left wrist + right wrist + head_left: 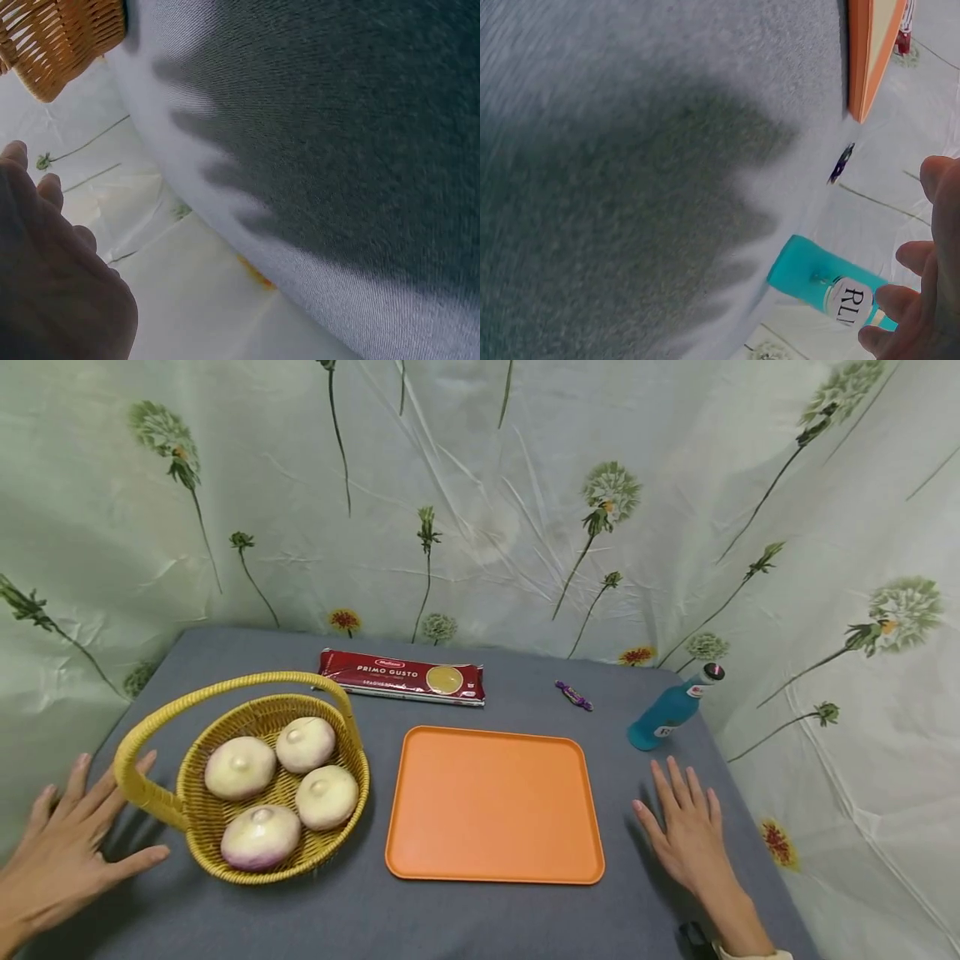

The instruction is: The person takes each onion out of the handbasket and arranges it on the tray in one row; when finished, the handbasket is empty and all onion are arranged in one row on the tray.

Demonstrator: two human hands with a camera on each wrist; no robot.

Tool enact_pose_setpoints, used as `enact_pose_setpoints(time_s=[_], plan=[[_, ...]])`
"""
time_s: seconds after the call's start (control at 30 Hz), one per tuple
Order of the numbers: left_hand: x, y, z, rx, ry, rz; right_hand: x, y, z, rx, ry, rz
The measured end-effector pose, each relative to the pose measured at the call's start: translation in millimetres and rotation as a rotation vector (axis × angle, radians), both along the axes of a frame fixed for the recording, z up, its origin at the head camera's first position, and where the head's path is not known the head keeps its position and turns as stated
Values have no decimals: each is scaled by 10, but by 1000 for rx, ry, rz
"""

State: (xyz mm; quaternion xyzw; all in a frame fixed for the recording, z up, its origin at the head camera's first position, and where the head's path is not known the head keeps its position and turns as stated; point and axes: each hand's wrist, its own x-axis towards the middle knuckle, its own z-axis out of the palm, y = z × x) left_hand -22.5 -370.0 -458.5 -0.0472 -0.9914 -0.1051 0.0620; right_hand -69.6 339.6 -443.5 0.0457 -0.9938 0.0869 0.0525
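Observation:
My left hand (75, 852) hovers with spread fingers at the left of a yellow wicker basket (352, 827), and holds nothing. In the basket sit several pale round vegetables with purplish skin, like turnips or onions (261, 837). The basket's tall handle arches toward the left hand's fingertips in the head view. On the other side, my right hand (690, 835) is stretched out above the table, empty, between an orange tray (495, 810) and the table's right edge. A teal bottle (666, 717) with a dark cap stands just beyond its fingertips; the right wrist view shows the bottle (810, 274) too.
Behind the tray lies a red pack of spaghetti (401, 677). A small purple wrapped candy (573, 695) is to its right. The grey table (480, 922) is backed by a pale curtain (480, 527) printed with dandelions, which also hangs along both sides.

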Motion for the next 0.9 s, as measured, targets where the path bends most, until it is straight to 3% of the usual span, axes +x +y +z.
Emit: enact_pose_setpoints(time_s=[0.33,0.5,0.6,0.77,0.9], plan=[[-56,68,-29,166,35,-80,-16,-105,38,0,-29,-4],[-145,127,-61,379,63,-188,-20,-165,44,-9,-30,13],[-197,171,-90,517,39,-235,-33,-210,47,-17,-8,28],[-248,219,-91,702,6,-282,-54,-294,71,-29,28,52],[-262,287,-77,793,12,-301,-65,-350,95,-35,36,64]])
